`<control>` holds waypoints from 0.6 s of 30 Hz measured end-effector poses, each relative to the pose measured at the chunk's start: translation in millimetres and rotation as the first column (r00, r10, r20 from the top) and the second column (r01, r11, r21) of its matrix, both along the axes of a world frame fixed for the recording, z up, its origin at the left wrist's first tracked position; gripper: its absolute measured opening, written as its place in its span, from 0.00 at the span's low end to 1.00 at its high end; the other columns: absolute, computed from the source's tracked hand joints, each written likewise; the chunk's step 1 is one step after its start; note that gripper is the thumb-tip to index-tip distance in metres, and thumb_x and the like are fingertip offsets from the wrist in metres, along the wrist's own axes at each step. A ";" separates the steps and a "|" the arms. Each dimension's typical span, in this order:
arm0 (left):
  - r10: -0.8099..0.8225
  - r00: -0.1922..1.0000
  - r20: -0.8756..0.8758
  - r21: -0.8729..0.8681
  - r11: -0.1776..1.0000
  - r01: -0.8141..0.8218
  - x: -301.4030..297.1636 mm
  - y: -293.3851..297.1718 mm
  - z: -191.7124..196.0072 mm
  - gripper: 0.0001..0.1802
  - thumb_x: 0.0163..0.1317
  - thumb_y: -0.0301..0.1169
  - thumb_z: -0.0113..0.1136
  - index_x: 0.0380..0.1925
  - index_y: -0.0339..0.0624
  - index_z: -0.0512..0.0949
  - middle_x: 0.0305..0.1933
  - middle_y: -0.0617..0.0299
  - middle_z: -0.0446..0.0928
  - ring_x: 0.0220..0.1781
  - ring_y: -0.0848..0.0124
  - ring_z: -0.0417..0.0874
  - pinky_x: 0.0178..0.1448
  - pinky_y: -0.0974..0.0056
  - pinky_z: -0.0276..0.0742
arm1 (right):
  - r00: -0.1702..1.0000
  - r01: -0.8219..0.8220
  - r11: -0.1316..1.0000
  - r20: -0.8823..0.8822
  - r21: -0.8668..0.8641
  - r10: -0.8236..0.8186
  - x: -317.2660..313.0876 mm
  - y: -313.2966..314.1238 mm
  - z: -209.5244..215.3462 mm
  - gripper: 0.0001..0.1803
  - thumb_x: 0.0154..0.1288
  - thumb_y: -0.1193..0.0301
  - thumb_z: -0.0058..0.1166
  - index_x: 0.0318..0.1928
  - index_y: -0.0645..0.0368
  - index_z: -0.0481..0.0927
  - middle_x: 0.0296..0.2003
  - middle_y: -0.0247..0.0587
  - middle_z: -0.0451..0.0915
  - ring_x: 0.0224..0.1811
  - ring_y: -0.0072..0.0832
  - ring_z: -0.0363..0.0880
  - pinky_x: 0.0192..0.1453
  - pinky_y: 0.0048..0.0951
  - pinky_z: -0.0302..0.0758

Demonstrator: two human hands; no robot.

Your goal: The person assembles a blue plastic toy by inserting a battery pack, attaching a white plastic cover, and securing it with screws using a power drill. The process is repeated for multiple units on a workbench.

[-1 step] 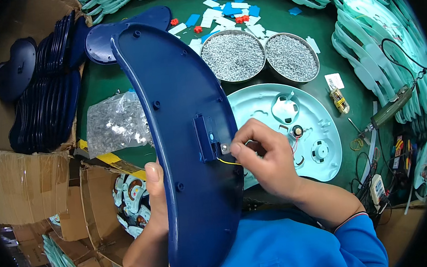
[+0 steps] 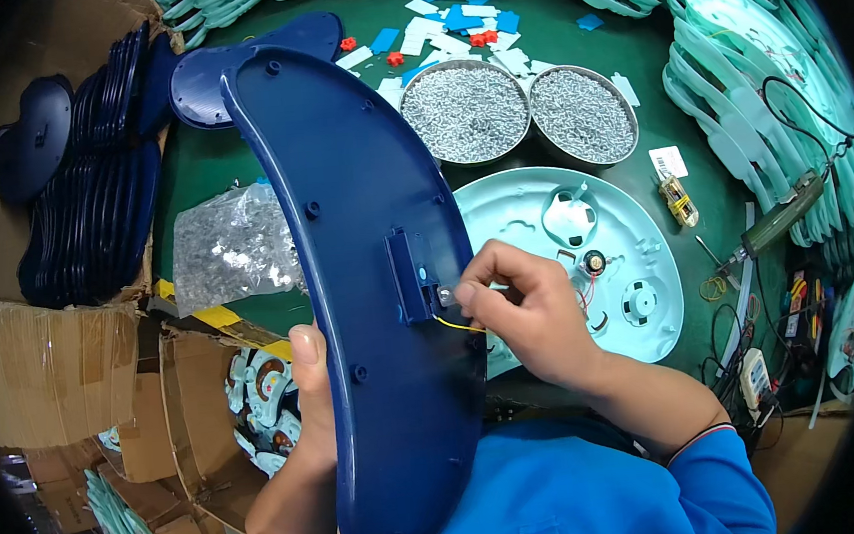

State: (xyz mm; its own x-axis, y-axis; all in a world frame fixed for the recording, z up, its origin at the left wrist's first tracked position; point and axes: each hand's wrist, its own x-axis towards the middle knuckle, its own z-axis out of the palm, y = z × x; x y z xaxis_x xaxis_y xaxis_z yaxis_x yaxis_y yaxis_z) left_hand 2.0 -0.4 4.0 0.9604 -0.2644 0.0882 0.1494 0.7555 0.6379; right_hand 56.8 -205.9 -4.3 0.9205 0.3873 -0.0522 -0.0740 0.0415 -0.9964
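A long, curved dark blue plastic shell (image 2: 369, 171) is held up in front of me, its inner side toward me. Around its left edge my left hand (image 2: 312, 386) is closed, the thumb showing and the other fingers hidden behind. Near the middle of the shell is a raised rectangular battery housing (image 2: 411, 276). Just right of that housing, my right hand (image 2: 525, 304) pinches a small shiny metal contact plate (image 2: 446, 295) between thumb and forefinger. A yellow wire (image 2: 460, 326) runs from the housing's lower end to beneath the right hand.
Behind the right hand lies a round mint-green shell (image 2: 636, 240) with a small speaker (image 2: 595, 262). Two round tins of screws (image 2: 465, 113) stand beyond it. A clear bag of parts (image 2: 230, 247) lies left, near stacked dark blue shells (image 2: 92, 213). A soldering iron (image 2: 784, 214) hangs right.
My right hand has shifted very slightly left, and the metal contact plate has tilted and moved slightly toward the housing. The left hand and the shell stay where they were.
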 end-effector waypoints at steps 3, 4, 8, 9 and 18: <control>0.021 0.993 -0.115 -0.066 0.997 -0.029 -3.9 -9.6 7.9 0.54 0.68 0.75 0.31 0.67 0.33 0.68 0.61 0.49 0.77 0.56 0.65 0.82 0.60 0.59 0.80 | 0.939 -0.118 0.992 -0.318 0.053 0.129 8.4 1.9 2.1 0.08 0.68 0.71 0.58 0.34 0.62 0.76 0.27 0.31 0.76 0.29 0.16 0.72 0.36 0.22 0.72; 0.029 0.990 -0.141 -0.051 0.998 -0.037 -4.6 -11.0 7.4 0.54 0.67 0.76 0.31 0.67 0.33 0.68 0.60 0.50 0.77 0.56 0.65 0.82 0.60 0.60 0.80 | 0.916 -0.161 0.984 -0.362 0.069 0.175 9.6 1.4 1.9 0.08 0.68 0.71 0.58 0.34 0.62 0.76 0.26 0.30 0.76 0.29 0.15 0.72 0.35 0.22 0.72; 0.102 0.982 -0.159 0.255 0.965 -0.059 -6.9 -5.9 7.8 0.56 0.65 0.77 0.32 0.66 0.33 0.69 0.59 0.50 0.78 0.56 0.65 0.82 0.60 0.60 0.80 | 0.948 -0.217 0.970 -0.261 -0.108 0.183 10.7 -1.9 14.9 0.08 0.68 0.71 0.60 0.36 0.63 0.78 0.29 0.33 0.77 0.33 0.16 0.77 0.35 0.21 0.76; 0.110 0.981 -0.157 0.321 0.946 -0.055 -7.3 -4.1 7.6 0.56 0.65 0.78 0.33 0.66 0.33 0.69 0.59 0.50 0.78 0.56 0.65 0.82 0.60 0.60 0.80 | 0.985 -0.159 0.979 -0.090 -0.127 0.148 7.5 -2.9 13.5 0.07 0.67 0.72 0.61 0.37 0.64 0.78 0.30 0.34 0.78 0.33 0.18 0.78 0.36 0.22 0.77; 0.166 0.973 -0.161 0.546 0.836 -0.052 -9.4 0.5 15.6 0.59 0.60 0.81 0.36 0.65 0.34 0.70 0.56 0.52 0.79 0.54 0.65 0.82 0.58 0.61 0.81 | 0.789 0.087 0.971 0.610 -0.225 0.070 -7.5 1.0 -4.6 0.11 0.60 0.83 0.64 0.42 0.64 0.79 0.37 0.42 0.79 0.33 0.31 0.83 0.36 0.29 0.81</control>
State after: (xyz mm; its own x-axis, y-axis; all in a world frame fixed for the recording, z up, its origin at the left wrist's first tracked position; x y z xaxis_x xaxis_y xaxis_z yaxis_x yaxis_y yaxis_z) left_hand -7.3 0.1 19.6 0.9680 -0.1076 -0.2269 0.2499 0.3232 0.9127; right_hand 49.3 -204.8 -9.0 0.7923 0.4284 0.4345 0.5505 -0.1947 -0.8118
